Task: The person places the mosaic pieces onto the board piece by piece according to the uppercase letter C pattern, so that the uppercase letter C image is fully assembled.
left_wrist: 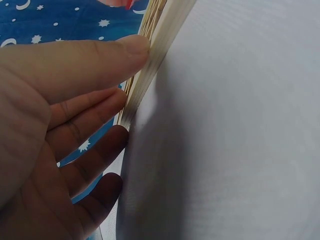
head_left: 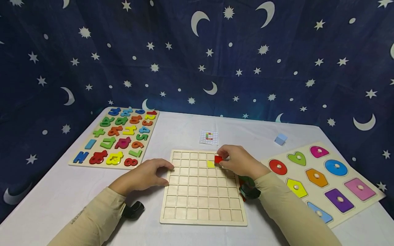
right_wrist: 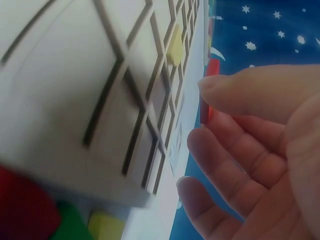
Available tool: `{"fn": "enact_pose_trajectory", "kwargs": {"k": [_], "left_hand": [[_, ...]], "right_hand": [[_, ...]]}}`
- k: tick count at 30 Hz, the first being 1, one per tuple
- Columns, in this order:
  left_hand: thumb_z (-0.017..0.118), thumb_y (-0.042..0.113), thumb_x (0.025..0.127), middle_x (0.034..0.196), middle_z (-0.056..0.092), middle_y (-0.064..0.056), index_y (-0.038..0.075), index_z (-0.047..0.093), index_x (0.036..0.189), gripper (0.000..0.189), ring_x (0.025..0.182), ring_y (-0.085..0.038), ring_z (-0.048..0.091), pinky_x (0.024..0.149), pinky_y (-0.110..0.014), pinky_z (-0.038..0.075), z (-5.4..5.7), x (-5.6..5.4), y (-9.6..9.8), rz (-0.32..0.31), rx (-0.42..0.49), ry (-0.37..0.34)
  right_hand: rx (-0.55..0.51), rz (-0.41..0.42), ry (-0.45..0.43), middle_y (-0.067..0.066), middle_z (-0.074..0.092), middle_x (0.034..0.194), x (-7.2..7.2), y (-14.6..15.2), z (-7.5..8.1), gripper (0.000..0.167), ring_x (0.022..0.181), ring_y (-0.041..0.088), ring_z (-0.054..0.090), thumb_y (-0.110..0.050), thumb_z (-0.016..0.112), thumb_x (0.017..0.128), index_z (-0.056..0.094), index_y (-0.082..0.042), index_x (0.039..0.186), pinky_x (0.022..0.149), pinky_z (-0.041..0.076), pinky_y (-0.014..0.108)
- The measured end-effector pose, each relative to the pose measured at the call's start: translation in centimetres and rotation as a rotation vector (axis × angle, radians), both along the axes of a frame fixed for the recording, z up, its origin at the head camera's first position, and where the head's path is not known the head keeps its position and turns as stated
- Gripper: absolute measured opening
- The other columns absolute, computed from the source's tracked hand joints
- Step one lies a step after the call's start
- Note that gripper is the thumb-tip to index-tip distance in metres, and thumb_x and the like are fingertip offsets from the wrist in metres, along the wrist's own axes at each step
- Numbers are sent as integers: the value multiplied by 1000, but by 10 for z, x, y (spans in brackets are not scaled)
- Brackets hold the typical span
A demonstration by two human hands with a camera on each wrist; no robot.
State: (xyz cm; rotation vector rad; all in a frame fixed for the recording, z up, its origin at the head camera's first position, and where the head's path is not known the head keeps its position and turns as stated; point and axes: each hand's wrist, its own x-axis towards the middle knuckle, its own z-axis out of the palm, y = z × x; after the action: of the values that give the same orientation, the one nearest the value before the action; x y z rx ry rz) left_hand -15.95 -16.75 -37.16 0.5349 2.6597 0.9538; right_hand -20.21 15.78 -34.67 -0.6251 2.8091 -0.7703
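Two hands at one pale wooden grid board (head_left: pixel 192 201), on one white tablecloth (head_left: pixel 181 130); seven cells in the board's nearest row. Right hand (head_left: pixel 240 162): thumb and fingertips pinched around one red tile (head_left: pixel 218 159), at the far right part of the board, just right of one yellow tile (head_left: pixel 210 164). Impossible to tell from these views: contact or gap between red tile and board. Yellow tile: flat in one cell of the second row from the far edge. Left hand (head_left: pixel 141 176): wide, with thumb and four fingers apart, thumb tip against the board's left edge. Beyond the far edge: one small card (head_left: pixel 209 137) with one pattern of coloured squares. Beside the board, blurred in the right wrist view: one red piece (right_wrist: pixel 25 205), one green piece (right_wrist: pixel 75 225), one yellow piece (right_wrist: pixel 106 227). To the right: one blue cube (head_left: pixel 280 139) and one shape board (head_left: pixel 311 157) with nine knobbed shapes. To the left: one number board (head_left: pixel 92 136) with rows of coloured numerals. At the wrists: two black devices (head_left: pixel 134 210). Behind: one dark blue curtain (head_left: pixel 184 68) with white moons and stars.
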Motion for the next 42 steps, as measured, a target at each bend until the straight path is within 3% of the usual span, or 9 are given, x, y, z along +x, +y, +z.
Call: {"fn": "enact_pose_trajectory", "kwargs": {"k": [15, 25, 42], "left_hand": [[85, 11, 79, 131, 61, -7, 13, 68, 120, 44, 130, -31, 49, 111, -52, 36, 1, 2, 0, 0, 12, 2], [85, 10, 79, 131, 61, -7, 12, 68, 120, 44, 130, -32, 49, 111, -52, 36, 2, 2, 0, -1, 15, 3], [85, 10, 79, 132, 61, -7, 13, 68, 120, 45, 131, -32, 48, 111, -52, 35, 2, 1, 0, 3, 10, -10]], "right_hand": [[11, 66, 19, 5, 68, 104, -2, -26, 0, 24, 97, 23, 62, -8, 72, 88, 67, -5, 111, 93, 52, 42], [45, 112, 5, 0, 64, 92, -5, -38, -3, 20, 85, 18, 56, -8, 71, 88, 67, -7, 107, 83, 50, 37], [73, 142, 28, 2, 67, 98, -5, -47, -4, 21, 90, 19, 58, -6, 71, 87, 68, -7, 108, 91, 50, 38]]}}
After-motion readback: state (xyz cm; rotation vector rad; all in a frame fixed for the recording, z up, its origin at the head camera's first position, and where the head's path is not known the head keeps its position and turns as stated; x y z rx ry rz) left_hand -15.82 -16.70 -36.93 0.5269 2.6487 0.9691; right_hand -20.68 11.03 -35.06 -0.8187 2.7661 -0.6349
